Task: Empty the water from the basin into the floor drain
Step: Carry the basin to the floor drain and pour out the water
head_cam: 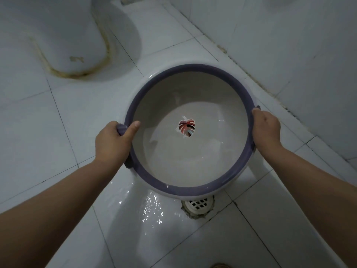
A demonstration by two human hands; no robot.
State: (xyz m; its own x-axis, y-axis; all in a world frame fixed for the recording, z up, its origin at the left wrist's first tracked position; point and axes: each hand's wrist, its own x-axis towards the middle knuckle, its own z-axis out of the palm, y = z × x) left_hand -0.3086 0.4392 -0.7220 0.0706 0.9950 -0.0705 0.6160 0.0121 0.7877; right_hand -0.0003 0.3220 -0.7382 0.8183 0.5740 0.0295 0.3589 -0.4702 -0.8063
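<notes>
A round white basin (193,89) with a purple rim and a leaf picture on its bottom is held above the tiled floor. A shallow layer of water lies inside it. My left hand (113,143) grips the purple handle on its left side, thumb over the rim. My right hand (267,130) grips the rim on the right. The floor drain (199,205), a white grate in a chipped tile gap, shows just below the basin's near edge, partly hidden by it. Water glistens on the tile (152,207) left of the drain.
The base of a white toilet (63,41) with stained sealant stands at the upper left. A tiled wall (289,45) runs along the right. The floor is white tile with dark grout lines.
</notes>
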